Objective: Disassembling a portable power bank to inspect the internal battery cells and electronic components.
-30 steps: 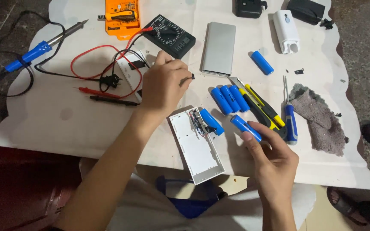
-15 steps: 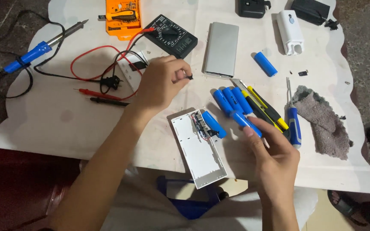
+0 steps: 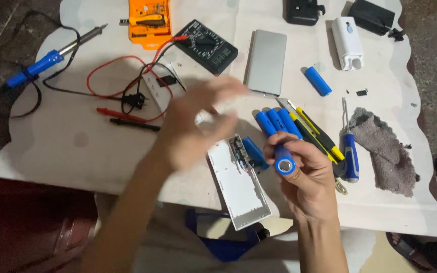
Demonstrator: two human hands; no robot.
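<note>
Right hand (image 3: 304, 172) grips a blue cell (image 3: 284, 163); left hand (image 3: 196, 126) hangs open and blurred above the surface (image 3: 67, 146).

Taking the white case (image 3: 238, 189) as landmark: far to its upper left lies a soldering iron (image 3: 46, 60), then red and black leads (image 3: 122, 114) and a black meter (image 3: 206, 46). The left hand hovers just up-left of the case, fingers spread, holding nothing. The case lies open at the near edge. Just right of it, the right hand's fingers close around the cell, its end facing the camera. Three more cells (image 3: 278, 122) lie just above that hand, and a grey slab (image 3: 266, 63) lies farther up. A screwdriver (image 3: 350, 151) and a rag (image 3: 385, 151) lie to the right.
</note>
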